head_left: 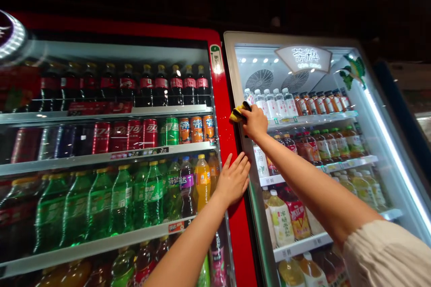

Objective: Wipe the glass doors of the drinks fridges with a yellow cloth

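Note:
My left hand [235, 178] lies flat, fingers stretched out, on the red door frame [240, 224] of the left drinks fridge. Higher up and to the right, my right hand [256, 122] is closed round a folded yellow and black cloth [238, 113]. The cloth is at the edge of the red frame, beside the grey frame [232, 60] of the right fridge. Whether it presses on the red surface I cannot tell for certain. A green and white sticker [216, 59] sits above on the red frame.
Behind the left glass stand cola bottles [161, 85], cans [134, 134] and green soda bottles [121, 193] on shelves. The right fridge holds clear bottles [269, 103] and tea bottles [333, 143] under a lit sign [305, 58]. A dark gap runs between the two fridges.

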Available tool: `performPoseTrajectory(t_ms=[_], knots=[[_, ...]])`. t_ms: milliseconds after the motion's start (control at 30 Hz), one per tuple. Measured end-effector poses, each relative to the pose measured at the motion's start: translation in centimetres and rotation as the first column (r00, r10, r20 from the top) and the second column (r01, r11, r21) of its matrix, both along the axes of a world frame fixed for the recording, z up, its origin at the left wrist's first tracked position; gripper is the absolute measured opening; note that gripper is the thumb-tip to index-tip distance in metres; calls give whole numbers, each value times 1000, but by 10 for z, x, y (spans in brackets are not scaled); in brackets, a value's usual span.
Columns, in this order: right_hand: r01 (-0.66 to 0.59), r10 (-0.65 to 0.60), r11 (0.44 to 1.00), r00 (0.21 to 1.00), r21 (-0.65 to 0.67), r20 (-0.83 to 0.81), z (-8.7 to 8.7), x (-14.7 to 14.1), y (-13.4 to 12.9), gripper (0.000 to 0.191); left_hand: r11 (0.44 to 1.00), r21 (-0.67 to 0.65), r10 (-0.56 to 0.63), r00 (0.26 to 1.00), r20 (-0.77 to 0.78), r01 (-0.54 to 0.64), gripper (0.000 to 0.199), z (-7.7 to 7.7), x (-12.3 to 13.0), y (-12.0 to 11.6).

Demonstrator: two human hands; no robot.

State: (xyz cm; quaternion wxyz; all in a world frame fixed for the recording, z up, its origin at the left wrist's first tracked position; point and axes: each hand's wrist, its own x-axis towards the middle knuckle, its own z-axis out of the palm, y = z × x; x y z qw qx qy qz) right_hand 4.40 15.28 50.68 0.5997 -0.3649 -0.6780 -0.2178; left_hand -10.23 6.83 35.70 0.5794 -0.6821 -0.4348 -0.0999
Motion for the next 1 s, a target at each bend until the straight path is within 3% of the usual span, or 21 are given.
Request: performPoseTrajectory(t_ms=[100, 167, 233, 367, 433, 500, 667, 733, 933, 1000], knots=[[39, -37, 998, 999, 45, -38, 33, -9, -1, 41, 999, 44, 24, 999, 34, -25, 50, 21, 3, 3], [62, -59, 997, 997, 40, -54, 42, -15, -2, 41, 998, 57, 34, 998, 53, -37, 50, 32, 5, 5], [68, -66, 997, 997, 44, -42, 35, -18, -2, 41, 997, 63, 38, 997, 65, -42, 50, 38, 5, 5], [69, -71, 991, 997, 113, 14, 3, -19, 2, 42, 997, 68, 42, 997, 60, -46, 52, 44, 2, 4], [67, -69, 990, 997, 121, 16, 2, -18, 5, 41, 997, 67, 44, 999, 32, -46, 53, 48, -1, 4], [56, -55, 993, 998, 103, -15, 21, -18, 5, 41, 997, 69, 45, 999, 14, -46, 54, 54, -2, 5], [-40, 45, 998, 993, 53, -113, 98, -19, 1, 44, 994, 95, 52, 999, 4, -52, 53, 78, -5, 10], [-45, 51, 998, 991, 49, -120, 108, -20, 1, 45, 993, 108, 52, 999, -12, -50, 53, 85, -7, 12], [45, -37, 991, 997, 123, -72, 72, -21, 9, 46, 989, 141, 36, 999, -9, -34, 56, 85, -9, 15], [24, -16, 992, 998, 124, -66, 76, -19, 8, 44, 987, 154, 38, 999, -12, -36, 57, 82, -11, 16]])
